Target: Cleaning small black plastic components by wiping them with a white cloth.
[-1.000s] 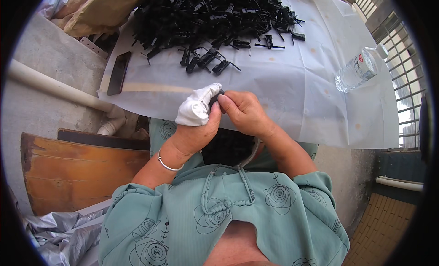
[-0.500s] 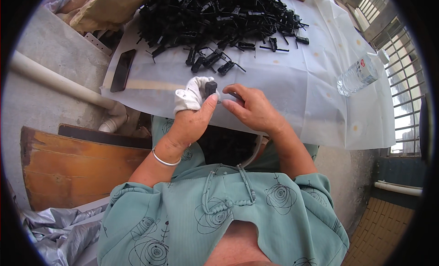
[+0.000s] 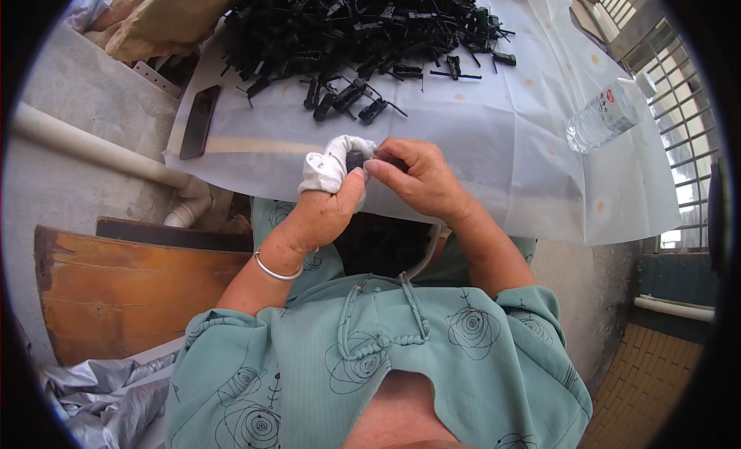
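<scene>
Black part (image 3: 356, 160), small and mostly hidden, sits pinched between both hands just off the near edge of the white sheet (image 3: 494, 148), at 6 o'clock from the black pile (image 3: 347, 28). The left hand (image 3: 320, 210), fingers wrapped in white cloth (image 3: 330, 165), is closed on it with thumb up; the right hand (image 3: 417, 179) curls round its 3 o'clock end. To do this well, I judge, keep both grips tight and close together; a bottle (image 3: 602, 117) lies at 2 o'clock, a dark phone (image 3: 199, 122) at 10.
</scene>
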### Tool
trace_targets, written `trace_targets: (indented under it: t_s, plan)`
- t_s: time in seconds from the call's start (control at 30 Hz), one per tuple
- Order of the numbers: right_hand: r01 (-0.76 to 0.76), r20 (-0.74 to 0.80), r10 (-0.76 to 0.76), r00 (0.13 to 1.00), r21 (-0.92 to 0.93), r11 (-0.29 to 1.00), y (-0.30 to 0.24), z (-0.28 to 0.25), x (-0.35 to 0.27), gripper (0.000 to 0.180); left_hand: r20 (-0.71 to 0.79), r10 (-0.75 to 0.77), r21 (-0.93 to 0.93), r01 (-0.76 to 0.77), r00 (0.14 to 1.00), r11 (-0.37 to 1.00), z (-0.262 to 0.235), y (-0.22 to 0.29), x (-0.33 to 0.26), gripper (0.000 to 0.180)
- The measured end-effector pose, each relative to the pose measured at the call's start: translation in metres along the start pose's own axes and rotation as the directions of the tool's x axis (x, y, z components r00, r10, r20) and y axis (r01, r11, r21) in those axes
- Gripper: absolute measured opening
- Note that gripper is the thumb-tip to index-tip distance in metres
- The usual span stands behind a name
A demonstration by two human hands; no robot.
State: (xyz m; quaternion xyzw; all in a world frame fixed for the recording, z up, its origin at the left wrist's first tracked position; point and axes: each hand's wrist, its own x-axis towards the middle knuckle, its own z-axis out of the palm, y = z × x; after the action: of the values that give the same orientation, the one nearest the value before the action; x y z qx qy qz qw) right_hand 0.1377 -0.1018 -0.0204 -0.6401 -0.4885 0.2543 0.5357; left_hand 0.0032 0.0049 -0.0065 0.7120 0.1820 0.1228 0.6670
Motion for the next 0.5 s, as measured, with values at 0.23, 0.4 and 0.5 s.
trace_targets:
  t_s: [0.23, 0.4, 0.5]
  plan:
    - [0.025, 0.086, -0.026, 0.996, 0.015, 1.000, 0.008, 0.013, 0.000, 0.026, -0.044, 0.338, 0.366, -0.299, 0.940, 0.881, 0.005, -0.009, 0.005, 0.024]
    - [-0.034, 0.101, 0.018, 0.995, 0.164, 0.986, 0.017, 0.024, 0.001, 0.029, -0.073, 0.343, 0.387, -0.290, 0.937, 0.875, 0.004, -0.008, -0.001, 0.024]
    - [-0.097, 0.184, 0.045, 0.982, 0.283, 0.954, 0.000, 0.014, 0.000, 0.030, -0.049, 0.187, 0.139, -0.179, 0.981, 0.974, 0.001, -0.001, -0.005, 0.024]
